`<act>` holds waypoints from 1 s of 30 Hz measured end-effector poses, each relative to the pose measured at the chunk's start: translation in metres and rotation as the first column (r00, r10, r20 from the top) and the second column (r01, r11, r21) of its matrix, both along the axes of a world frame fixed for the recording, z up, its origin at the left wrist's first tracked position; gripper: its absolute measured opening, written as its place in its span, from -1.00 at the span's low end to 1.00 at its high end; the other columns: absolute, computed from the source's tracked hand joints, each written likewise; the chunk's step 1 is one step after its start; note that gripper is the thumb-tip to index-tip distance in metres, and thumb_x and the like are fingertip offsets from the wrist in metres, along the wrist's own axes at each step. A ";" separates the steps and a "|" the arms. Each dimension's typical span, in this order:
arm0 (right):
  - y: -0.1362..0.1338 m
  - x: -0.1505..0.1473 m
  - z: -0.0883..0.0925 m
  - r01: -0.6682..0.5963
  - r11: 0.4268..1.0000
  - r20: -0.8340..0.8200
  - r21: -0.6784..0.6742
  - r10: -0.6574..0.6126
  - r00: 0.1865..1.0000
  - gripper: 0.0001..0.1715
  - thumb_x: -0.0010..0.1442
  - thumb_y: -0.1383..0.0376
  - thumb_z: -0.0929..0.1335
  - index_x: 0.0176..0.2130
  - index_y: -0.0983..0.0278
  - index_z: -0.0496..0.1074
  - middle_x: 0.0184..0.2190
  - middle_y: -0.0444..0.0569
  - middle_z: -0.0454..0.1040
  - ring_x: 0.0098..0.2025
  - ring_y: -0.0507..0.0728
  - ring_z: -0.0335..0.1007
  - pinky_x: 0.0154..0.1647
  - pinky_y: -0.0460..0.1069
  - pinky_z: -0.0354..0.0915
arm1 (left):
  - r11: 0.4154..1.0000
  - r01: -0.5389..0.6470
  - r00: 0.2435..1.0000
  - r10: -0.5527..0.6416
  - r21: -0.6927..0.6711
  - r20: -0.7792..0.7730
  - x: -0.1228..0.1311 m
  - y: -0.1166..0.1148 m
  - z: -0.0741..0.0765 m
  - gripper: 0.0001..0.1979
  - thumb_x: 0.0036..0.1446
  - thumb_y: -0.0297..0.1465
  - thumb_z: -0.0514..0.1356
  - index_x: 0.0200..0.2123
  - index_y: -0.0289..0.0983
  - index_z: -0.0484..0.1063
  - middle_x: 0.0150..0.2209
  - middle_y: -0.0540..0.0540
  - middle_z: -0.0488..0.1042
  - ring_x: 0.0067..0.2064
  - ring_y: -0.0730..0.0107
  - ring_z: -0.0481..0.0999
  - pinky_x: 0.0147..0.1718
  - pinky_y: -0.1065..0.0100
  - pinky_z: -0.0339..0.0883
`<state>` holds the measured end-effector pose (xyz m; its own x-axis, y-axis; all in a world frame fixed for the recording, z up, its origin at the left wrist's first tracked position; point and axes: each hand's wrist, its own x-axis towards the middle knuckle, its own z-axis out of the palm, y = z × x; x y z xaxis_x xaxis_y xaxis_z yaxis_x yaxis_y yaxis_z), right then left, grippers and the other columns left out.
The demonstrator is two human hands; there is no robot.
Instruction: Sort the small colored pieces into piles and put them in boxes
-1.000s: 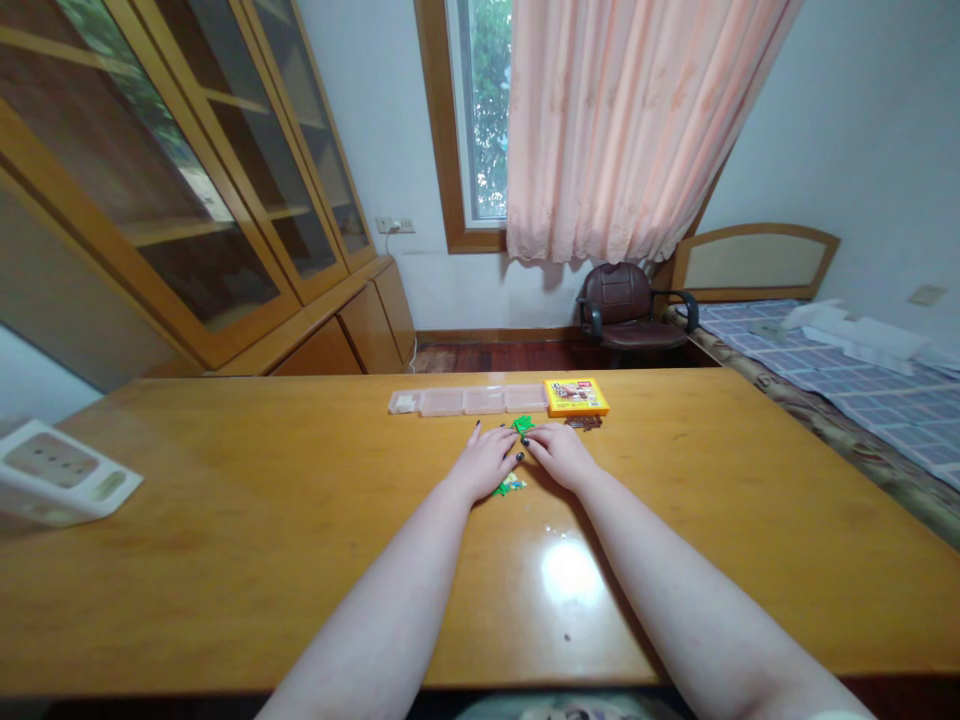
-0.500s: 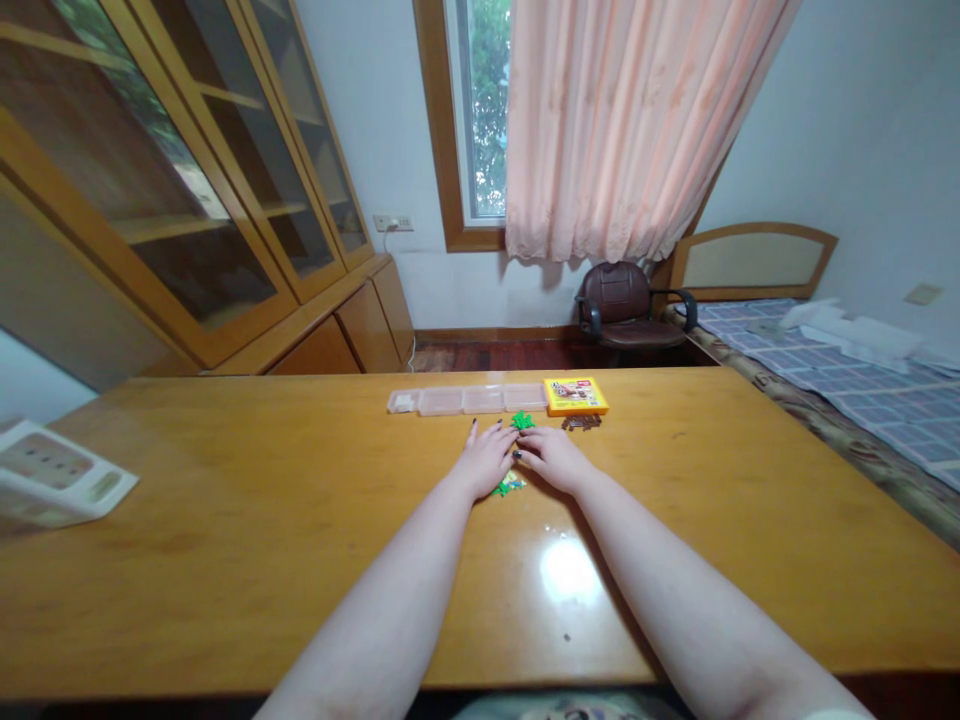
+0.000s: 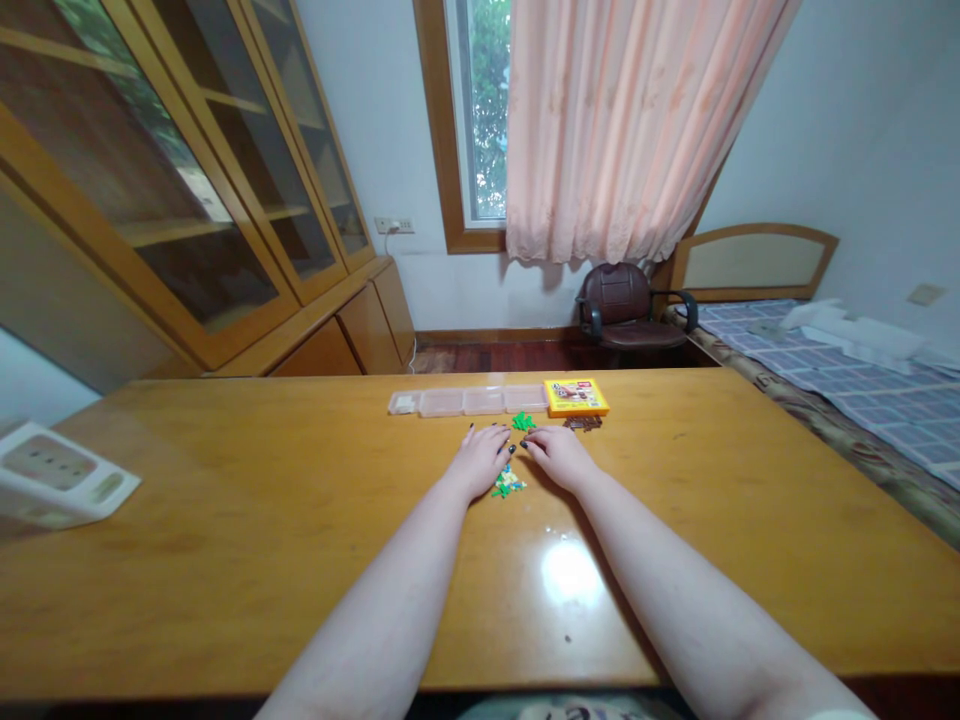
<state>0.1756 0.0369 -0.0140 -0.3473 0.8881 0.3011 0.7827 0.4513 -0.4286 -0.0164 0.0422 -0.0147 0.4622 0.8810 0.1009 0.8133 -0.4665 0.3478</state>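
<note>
Glass-fronted wooden cabinet (image 3: 210, 290) doors line the left wall, and below them a white box (image 3: 64, 470) stands at the near-left of a broad wooden table (image 3: 247, 560). Farther along lies a clear divided tray (image 3: 442, 403). Before it I see the person's left hand (image 3: 480, 462) resting low, fingers slightly spread, thumb apart. Just right of its palm is a mixed pile of green, cream and blue pieces (image 3: 508, 482); beyond, between both hands, sits a heap of green pieces (image 3: 523, 422). The right hand (image 3: 556, 456) has its fingers bent and close together near that heap; I can't tell if they pinch anything. Past it, brown pieces (image 3: 583, 423) lie just in front of a yellow box (image 3: 576, 397). Rightmost is a bed (image 3: 840, 360).
</note>
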 end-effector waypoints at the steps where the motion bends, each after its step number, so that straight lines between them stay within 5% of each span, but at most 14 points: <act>1: 0.000 -0.001 0.000 -0.011 1.000 -0.013 0.012 0.011 1.000 -0.67 0.26 0.22 0.24 -0.18 0.28 0.55 -0.17 0.04 0.55 -0.11 0.14 0.44 0.01 -0.01 0.25 | 1.000 -0.017 1.000 0.017 0.002 0.021 -0.001 0.001 0.000 -0.59 0.26 -0.30 -0.05 0.14 -0.21 0.28 0.20 -0.14 0.27 0.24 0.23 0.19 0.25 -0.02 -0.12; 5: -0.003 -0.003 0.003 -0.047 0.998 -0.054 0.031 0.048 0.997 -0.68 0.26 0.25 0.24 -0.18 0.29 0.54 -0.17 0.04 0.55 -0.12 0.14 0.44 -0.01 0.00 0.27 | 0.992 -0.122 0.986 0.124 -0.032 0.113 -0.009 0.005 -0.002 -0.58 0.23 -0.40 -0.04 0.13 -0.30 0.30 0.20 -0.17 0.28 0.23 0.28 0.21 0.23 0.20 0.01; 9: -0.005 -0.006 0.002 -0.092 0.996 -0.094 -0.005 0.092 0.991 -0.69 0.24 0.30 0.24 -0.13 0.29 0.52 -0.17 0.04 0.54 -0.12 0.13 0.43 -0.02 0.01 0.28 | 0.987 -0.129 0.988 0.136 -0.096 0.074 -0.013 0.003 -0.003 -0.53 0.24 -0.37 -0.06 0.20 -0.30 0.20 0.25 -0.18 0.19 0.27 0.24 0.14 0.26 0.10 -0.07; 15: -0.002 -0.003 -0.003 -0.048 0.999 -0.180 0.014 0.050 0.982 -0.67 0.23 0.30 0.23 -0.10 0.29 0.49 -0.16 0.07 0.53 -0.10 0.15 0.42 0.00 0.06 0.27 | 0.994 0.070 0.997 -0.071 -0.082 -0.013 -0.001 -0.010 -0.002 -0.46 0.23 -0.23 0.00 0.26 -0.22 0.09 0.29 -0.15 0.11 0.30 0.20 0.06 0.27 0.06 -0.14; 23: 0.004 0.004 -0.008 0.017 1.000 -0.235 -0.002 -0.017 0.972 -0.67 0.22 0.28 0.22 -0.12 0.28 0.50 -0.17 0.06 0.53 -0.09 0.16 0.41 -0.01 0.08 0.27 | 0.932 0.363 0.930 -0.362 -0.016 0.058 0.011 -0.024 0.011 -0.61 0.19 -0.34 0.07 0.11 -0.16 0.30 0.17 -0.09 0.31 0.19 0.27 0.25 0.23 0.14 -0.01; 26: 0.003 0.003 -0.005 0.024 1.000 -0.239 -0.014 -0.026 0.971 -0.66 0.23 0.28 0.21 -0.12 0.28 0.50 -0.16 0.06 0.53 -0.10 0.17 0.41 -0.02 0.09 0.27 | 0.977 0.214 0.975 -0.215 0.028 0.059 0.005 -0.020 0.019 -0.66 0.20 -0.42 0.02 0.03 -0.20 0.38 0.07 -0.11 0.41 0.11 0.29 0.34 0.15 0.23 0.13; 30: 0.000 0.002 -0.001 0.006 0.996 -0.239 -0.088 -0.027 0.971 -0.64 0.22 0.31 0.20 -0.10 0.33 0.49 -0.13 0.10 0.52 -0.07 0.18 0.40 0.00 0.09 0.27 | 0.986 -0.167 0.980 0.167 0.011 -0.107 -0.008 -0.014 0.025 -0.74 0.20 -0.42 0.00 -0.17 -0.28 0.46 -0.16 -0.20 0.50 -0.09 0.21 0.47 -0.07 0.24 0.30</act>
<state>0.1773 0.0370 -0.0155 -0.2591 0.9194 0.2959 0.6594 0.3922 -0.6413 -0.0241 0.0278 0.0105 0.3169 0.9465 0.0601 0.9123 -0.3216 0.2534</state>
